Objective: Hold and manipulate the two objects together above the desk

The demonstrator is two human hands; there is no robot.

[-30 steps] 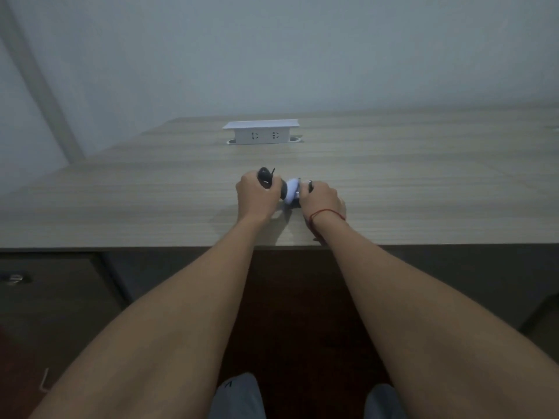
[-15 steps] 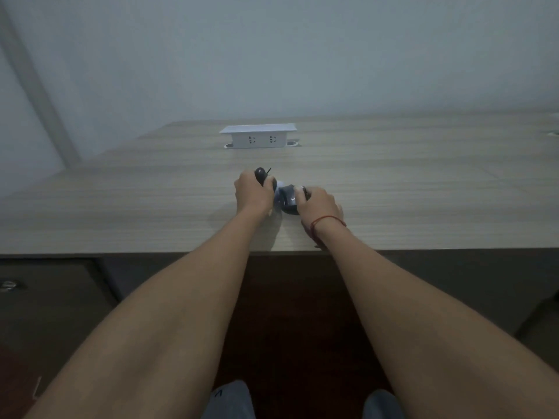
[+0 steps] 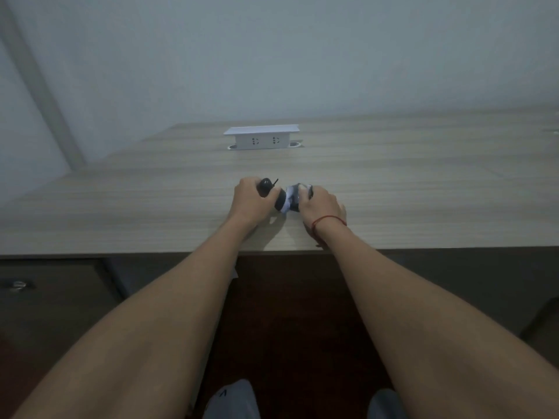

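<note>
Gripping one small dark object [image 3: 272,195] between them, both hands meet near the front edge of a wooden desk [image 3: 423,182]; the single head view looks down along two bare forearms.

The object has a rounded black end with a thin stub sticking up and a pale patch in the middle, and it sits just above or on the desk; which cannot be told. What it is stays unclear in the dim light.

The risk, as a judgement: if the two hands pull or twist unevenly, the object could slip free and roll off the near edge.

The left hand [image 3: 249,204] is curled around the black end, knuckles up. The right hand [image 3: 320,205], a red string at its wrist, clasps the other end, fingers bent over it. A white socket box [image 3: 261,137] stands well behind.
</note>
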